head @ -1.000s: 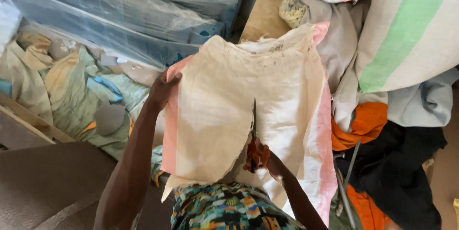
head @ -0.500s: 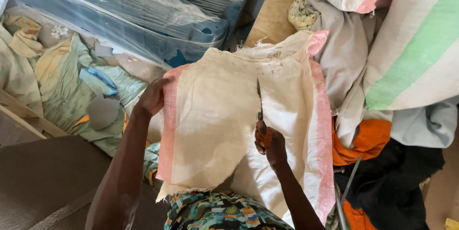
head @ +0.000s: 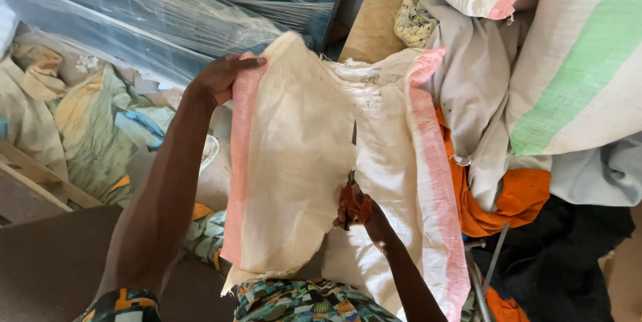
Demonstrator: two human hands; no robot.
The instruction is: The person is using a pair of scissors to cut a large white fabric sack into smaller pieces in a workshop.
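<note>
- Cut looks abt halfway up the white woven plastic sack w/ pink side stripes (head: 294, 161); top stretch above the blades uncut, as far as visible.
- Left hand (head: 224, 76) stretched out, gripping sack's upper left edge, holding it taut.
- Right hand (head: 358, 207) closed round orange-handled scissors (head: 350, 181), blades pointing up inside the slit.

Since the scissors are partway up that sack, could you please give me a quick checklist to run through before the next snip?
1. Left hand grips the woven sack's top pink edge: ok.
2. Left fingers away from the blade line: ok.
3. Right hand holds the scissors: ok.
4. Blade tip in the cut, pointing up the sack: ok.
5. Sack taut ahead of the blades: cannot tell.
6. Nothing behind the sack on the cut line: cannot tell.
</note>
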